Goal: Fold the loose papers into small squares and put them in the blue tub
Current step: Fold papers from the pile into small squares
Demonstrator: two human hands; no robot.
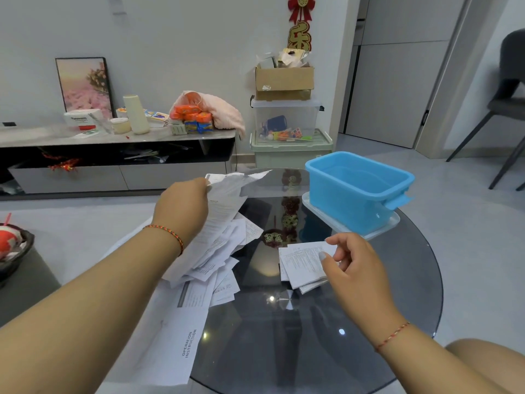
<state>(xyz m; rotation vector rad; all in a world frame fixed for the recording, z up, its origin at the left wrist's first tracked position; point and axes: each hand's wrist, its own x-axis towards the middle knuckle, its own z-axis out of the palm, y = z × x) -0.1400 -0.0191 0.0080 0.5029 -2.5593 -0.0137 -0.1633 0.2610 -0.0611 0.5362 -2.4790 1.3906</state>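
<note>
A heap of loose printed papers (pixel 218 260) lies on the left part of the round glass table (pixel 284 336). My left hand (pixel 181 207) grips one crumpled sheet (pixel 227 194) by its top edge and holds it lifted above the heap. To the right, a small folded stack of paper (pixel 302 263) rests on the glass. My right hand (pixel 352 263) hovers over its right side with loosely curled fingers, the thumb touching the top sheet. The blue tub (pixel 358 189) stands at the table's far right on a clear lid (pixel 383 228); its inside looks bare.
A large sheet reading "OPERATION INSTRUCTION" (pixel 170 336) hangs over the table's near left edge. Behind are a low cabinet (pixel 113 143) with clutter, stacked storage boxes (pixel 287 132) and a dark chair (pixel 505 109) at the right. A dark bowl (pixel 14 251) sits at far left.
</note>
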